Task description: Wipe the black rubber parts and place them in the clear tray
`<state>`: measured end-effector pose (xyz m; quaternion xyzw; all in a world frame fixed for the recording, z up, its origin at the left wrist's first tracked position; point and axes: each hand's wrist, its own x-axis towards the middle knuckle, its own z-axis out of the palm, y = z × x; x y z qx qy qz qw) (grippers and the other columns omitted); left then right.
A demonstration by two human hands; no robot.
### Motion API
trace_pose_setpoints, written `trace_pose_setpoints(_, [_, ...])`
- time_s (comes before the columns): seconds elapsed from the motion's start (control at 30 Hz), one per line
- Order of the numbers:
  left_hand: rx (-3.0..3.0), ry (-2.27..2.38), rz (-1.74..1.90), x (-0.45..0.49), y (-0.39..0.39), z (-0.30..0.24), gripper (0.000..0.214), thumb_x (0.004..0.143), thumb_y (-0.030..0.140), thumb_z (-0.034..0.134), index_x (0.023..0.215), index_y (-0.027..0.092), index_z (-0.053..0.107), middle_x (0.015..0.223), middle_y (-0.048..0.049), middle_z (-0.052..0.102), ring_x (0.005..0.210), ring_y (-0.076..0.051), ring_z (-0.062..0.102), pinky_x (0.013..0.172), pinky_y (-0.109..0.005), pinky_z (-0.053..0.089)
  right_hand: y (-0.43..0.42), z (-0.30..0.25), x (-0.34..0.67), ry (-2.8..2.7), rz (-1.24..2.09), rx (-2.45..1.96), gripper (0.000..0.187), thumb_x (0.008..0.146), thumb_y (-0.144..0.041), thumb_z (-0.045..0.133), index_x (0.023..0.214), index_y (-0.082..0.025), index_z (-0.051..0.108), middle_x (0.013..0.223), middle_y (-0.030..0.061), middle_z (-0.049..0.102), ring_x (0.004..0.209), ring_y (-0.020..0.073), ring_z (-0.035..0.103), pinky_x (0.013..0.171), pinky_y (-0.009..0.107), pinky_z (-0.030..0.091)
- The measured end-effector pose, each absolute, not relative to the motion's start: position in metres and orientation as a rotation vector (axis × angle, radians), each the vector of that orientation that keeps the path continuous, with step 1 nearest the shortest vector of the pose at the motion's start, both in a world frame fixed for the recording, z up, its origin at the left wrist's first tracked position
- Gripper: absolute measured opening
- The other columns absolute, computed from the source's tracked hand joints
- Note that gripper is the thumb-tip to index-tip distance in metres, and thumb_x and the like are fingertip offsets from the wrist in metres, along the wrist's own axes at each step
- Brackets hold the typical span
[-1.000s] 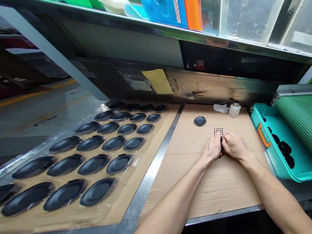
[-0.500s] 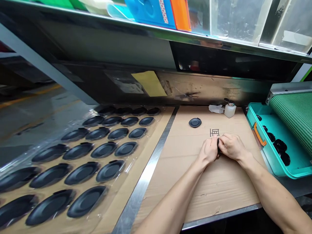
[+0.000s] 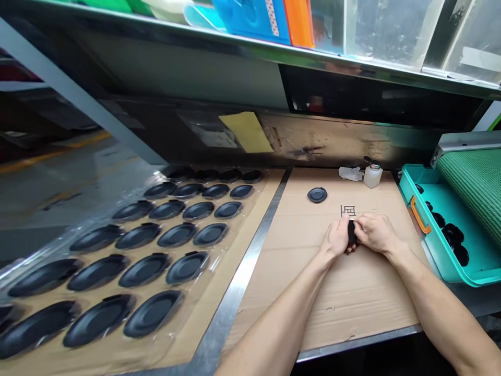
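Cardboard sheet (image 3: 364, 297), black disc (image 3: 317, 195), teal tray (image 3: 442, 245)

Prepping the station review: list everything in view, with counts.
Oval moulded parts: about 24, black, in rows in a clear blister tray, left.
Cardboard sheet: 1, tan, right of a steel strip.
Round moulded part: 1, black, on the cardboard.
Pump bottle: 1, white, far cardboard edge.
Crumpled wipe: 1, white, beside the bottle.
Bin: 1, teal, orange handle, right, holding several black parts.
Belt: 1, green, above the bin.
Steel shelf: 1, overhead, holding blue and orange items.
Held part: 1, black, between the hands.
Left hand: pinching it.
Right hand: pinching it.
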<state>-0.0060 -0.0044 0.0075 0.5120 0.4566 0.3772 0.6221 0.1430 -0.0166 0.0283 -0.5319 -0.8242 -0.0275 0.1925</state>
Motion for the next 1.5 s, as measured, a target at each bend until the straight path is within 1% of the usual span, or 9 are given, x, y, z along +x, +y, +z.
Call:
trace_pose_setpoints(0.1, [0.812,0.915,0.896,-0.012,0.004,0.012,0.057,0.101,0.048,0.032,0.073,0.012,0.065,0.052,-0.0096,0.061,0.035,-0.014,0.049,0.033,-0.022,0.029,-0.015,0.028,0.149,-2.236,-0.022,-1.49,0.024,0.098,-0.028,0.05,0.093,-0.023,0.073,0.091,0.0029,0.073,0.081,0.0149,0.064,0.072,0.024,0.042])
trace_pose_setpoints(0.23, [0.265,0.597,0.854,-0.029,0.017,0.022,0.052,0.102,0.039,0.025,0.098,0.005,0.064,0.073,-0.015,0.065,0.049,-0.012,0.052,0.037,-0.019,0.035,-0.009,0.026,0.167,-2.008,-0.147,-1.684,0.03,0.099,-0.03,0.045,0.099,-0.021,0.074,0.096,0.0072,0.072,0.087,0.0184,0.065,0.077,0.027,0.043])
trace_pose_setpoints(0.37, [0.059,0.465,0.864,-0.041,0.024,0.024,0.047,0.102,0.038,0.028,0.109,0.004,0.06,0.081,-0.0162,0.064,0.055,-0.013,0.05,0.038,-0.017,0.037,-0.002,0.025,0.181,-1.974,-0.185,-1.99,0.029,0.096,-0.029,0.048,0.098,-0.021,0.076,0.097,0.0096,0.073,0.088,0.0236,0.064,0.077,0.033,0.044])
trace_pose_setpoints(0.53, [0.1,0.47,0.95,-0.043,0.024,0.022,0.047,0.102,0.041,0.031,0.106,0.006,0.061,0.085,-0.0167,0.066,0.057,-0.014,0.053,0.041,-0.02,0.039,-0.008,0.029,0.171,-1.985,-0.337,-1.779,0.038,0.098,-0.041,0.052,0.127,-0.021,0.067,0.131,0.0154,0.063,0.116,0.0322,0.056,0.094,0.044,0.044])
trace_pose_setpoints(0.63, [0.198,0.489,1.018,-0.046,0.026,0.021,0.044,0.1,0.042,0.035,0.107,0.009,0.062,0.091,-0.0177,0.069,0.059,-0.017,0.057,0.045,-0.024,0.04,-0.016,0.029,0.159,-2.264,-0.067,-1.518,0.038,0.097,-0.047,0.055,0.128,-0.028,0.065,0.122,0.009,0.066,0.111,0.0267,0.059,0.098,0.043,0.045])
trace_pose_setpoints(0.73, [0.274,0.482,1.101,-0.049,0.029,0.021,0.037,0.098,0.037,0.038,0.114,0.013,0.062,0.1,-0.0175,0.071,0.064,-0.02,0.063,0.05,-0.027,0.043,-0.018,0.023,0.15,-2.383,0.092,-1.406,0.036,0.095,-0.043,0.059,0.127,-0.03,0.065,0.118,0.0071,0.066,0.11,0.0256,0.06,0.1,0.043,0.045])
trace_pose_setpoints(0.9, [0.277,0.496,1.138,-0.036,0.026,0.019,0.035,0.097,0.028,0.04,0.121,0.014,0.062,0.104,-0.0161,0.072,0.08,-0.023,0.07,0.064,-0.03,0.051,-0.018,0.014,0.126,-1.972,-0.011,-1.379,0.038,0.097,-0.039,0.055,0.129,-0.02,0.064,0.121,0.0136,0.064,0.108,0.0272,0.058,0.096,0.042,0.049])
trace_pose_setpoints(1.1, [0.302,0.529,1.092,-0.024,0.02,0.011,0.03,0.1,0.029,0.043,0.109,0.012,0.066,0.109,-0.0157,0.072,0.1,-0.024,0.07,0.092,-0.039,0.055,-0.026,0.015,0.105,-2.247,-0.2,-1.439,0.036,0.101,-0.031,0.045,0.131,-0.02,0.064,0.133,0.0151,0.06,0.106,0.0297,0.051,0.09,0.044,0.046])
trace_pose_setpoints(1.5, [0.281,0.565,1.067,-0.025,0.019,0.011,0.032,0.103,0.029,0.04,0.104,0.01,0.066,0.108,-0.0171,0.072,0.1,-0.024,0.071,0.092,-0.037,0.056,-0.025,0.019,0.108,-2.432,-0.364,-1.478,0.038,0.1,-0.025,0.043,0.133,-0.015,0.061,0.134,0.0189,0.06,0.106,0.031,0.049,0.087,0.044,0.042])
